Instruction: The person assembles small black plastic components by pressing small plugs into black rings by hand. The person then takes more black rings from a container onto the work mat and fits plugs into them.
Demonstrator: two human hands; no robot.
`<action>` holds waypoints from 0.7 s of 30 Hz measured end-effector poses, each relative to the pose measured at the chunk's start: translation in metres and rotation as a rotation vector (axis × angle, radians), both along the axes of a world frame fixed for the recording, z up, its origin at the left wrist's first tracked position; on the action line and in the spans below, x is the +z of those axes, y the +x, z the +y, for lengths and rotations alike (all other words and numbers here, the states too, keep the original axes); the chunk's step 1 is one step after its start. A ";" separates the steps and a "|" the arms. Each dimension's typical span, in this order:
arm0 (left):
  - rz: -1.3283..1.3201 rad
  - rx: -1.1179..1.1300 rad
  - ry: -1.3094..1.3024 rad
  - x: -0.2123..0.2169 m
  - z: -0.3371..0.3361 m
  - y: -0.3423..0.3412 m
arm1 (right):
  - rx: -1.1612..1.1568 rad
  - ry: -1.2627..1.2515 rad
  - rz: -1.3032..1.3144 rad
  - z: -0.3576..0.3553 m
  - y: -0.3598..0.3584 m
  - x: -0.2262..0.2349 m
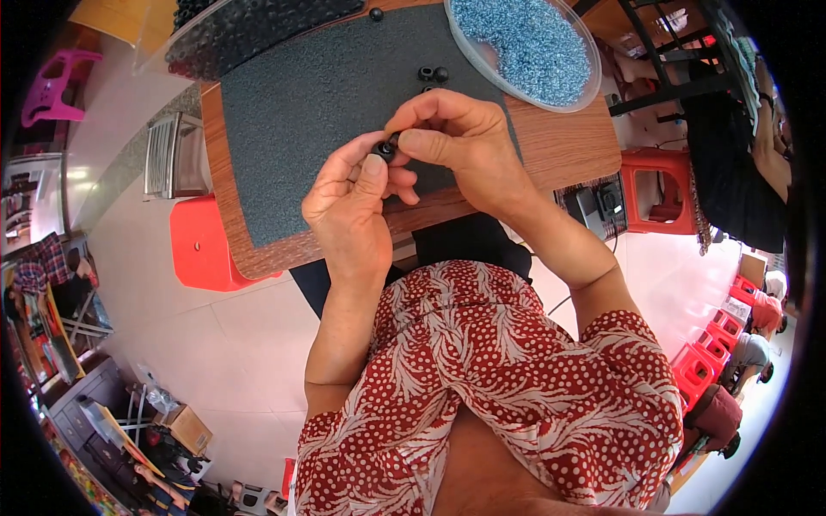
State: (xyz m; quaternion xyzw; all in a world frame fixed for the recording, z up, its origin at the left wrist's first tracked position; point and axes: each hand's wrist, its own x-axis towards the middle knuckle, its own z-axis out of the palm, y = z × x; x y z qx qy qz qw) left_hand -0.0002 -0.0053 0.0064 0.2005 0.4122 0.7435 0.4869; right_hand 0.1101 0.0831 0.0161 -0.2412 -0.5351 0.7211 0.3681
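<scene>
Both my hands meet over a dark grey mat (310, 112) on a wooden table (568, 146). My left hand (348, 202) and my right hand (456, 142) pinch one small black round part (385, 149) between their fingertips. Two more small black parts (433, 75) lie on the mat just beyond my right hand. A single black part (376, 14) rests near the mat's far edge.
A clear round dish of several small blue-grey pieces (525, 47) stands at the table's far right. A clear tray of black parts (249, 30) sits at the far left. Red plastic stools (202, 245) (658, 189) flank the table. Another person (740, 163) sits to the right.
</scene>
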 end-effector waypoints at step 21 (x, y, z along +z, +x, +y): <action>-0.012 0.024 -0.041 0.000 0.003 0.007 | 0.000 -0.107 0.027 -0.002 0.000 -0.006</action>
